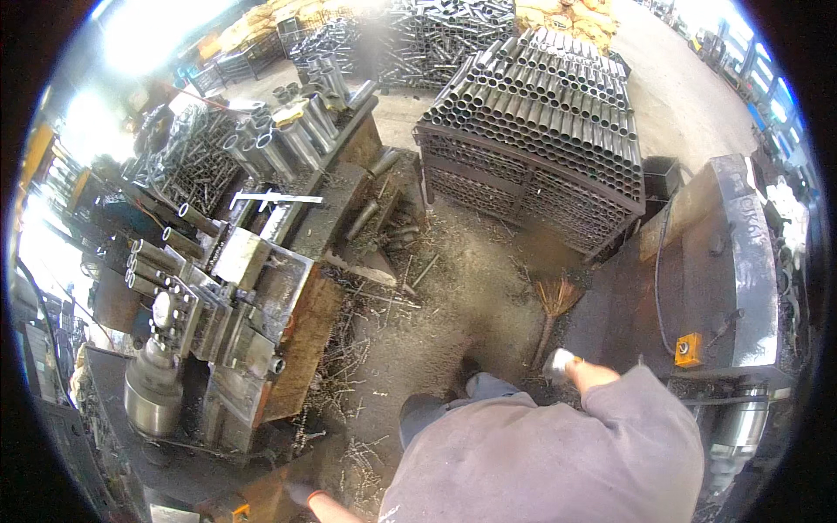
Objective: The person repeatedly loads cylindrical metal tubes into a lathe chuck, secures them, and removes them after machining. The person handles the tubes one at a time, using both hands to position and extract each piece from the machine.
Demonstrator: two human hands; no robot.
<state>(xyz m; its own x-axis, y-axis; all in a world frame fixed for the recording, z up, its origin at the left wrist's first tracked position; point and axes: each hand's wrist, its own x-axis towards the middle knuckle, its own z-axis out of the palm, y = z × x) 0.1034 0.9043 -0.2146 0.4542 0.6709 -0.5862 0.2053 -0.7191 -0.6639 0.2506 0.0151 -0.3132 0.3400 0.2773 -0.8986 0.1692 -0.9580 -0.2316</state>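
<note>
Near gloved right hand (559,364); broom (555,298)

Metal tubes (558,98) stacked in dark rack (527,166); yellow sacks (580,19) behind.

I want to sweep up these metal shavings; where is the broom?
The broom is right of centre in the head view, its bristles toward the tube-filled crate and its handle close to the person's gloved right hand.
</note>
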